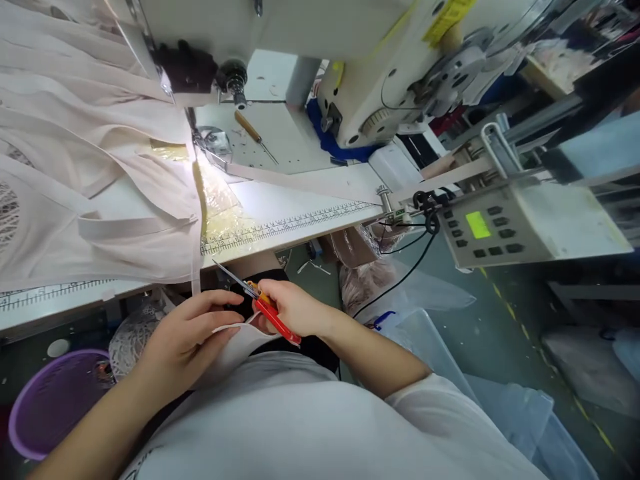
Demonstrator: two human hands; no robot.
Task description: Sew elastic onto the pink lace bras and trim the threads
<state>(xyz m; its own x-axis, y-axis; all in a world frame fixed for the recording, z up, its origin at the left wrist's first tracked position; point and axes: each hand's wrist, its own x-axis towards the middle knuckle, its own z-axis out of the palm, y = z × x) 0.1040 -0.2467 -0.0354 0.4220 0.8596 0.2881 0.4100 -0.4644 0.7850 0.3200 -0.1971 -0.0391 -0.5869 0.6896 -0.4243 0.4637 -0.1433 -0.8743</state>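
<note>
Red-handled scissors [277, 321] are in my right hand [295, 307], their blades pointing up and left toward the table edge. My left hand [193, 340] pinches the edge of a pale fabric piece [237, 341] between thumb and fingers, close to my lap. The two hands are near each other, with the fabric running between them. Above my left hand, pale pink garment fabric [135, 247] spreads over the left of the table, and a narrow strip of it hangs over the front edge. Part of the scissors' handle is hidden by my right hand's fingers.
A sewing machine [360, 73] stands over the white table [305, 203], which has a printed ruler. An awl [255, 137] lies on the machine bed. At right is a control box [500, 233] with cables. A purple basket [17, 420] and clear plastic bin [425, 347] sit below.
</note>
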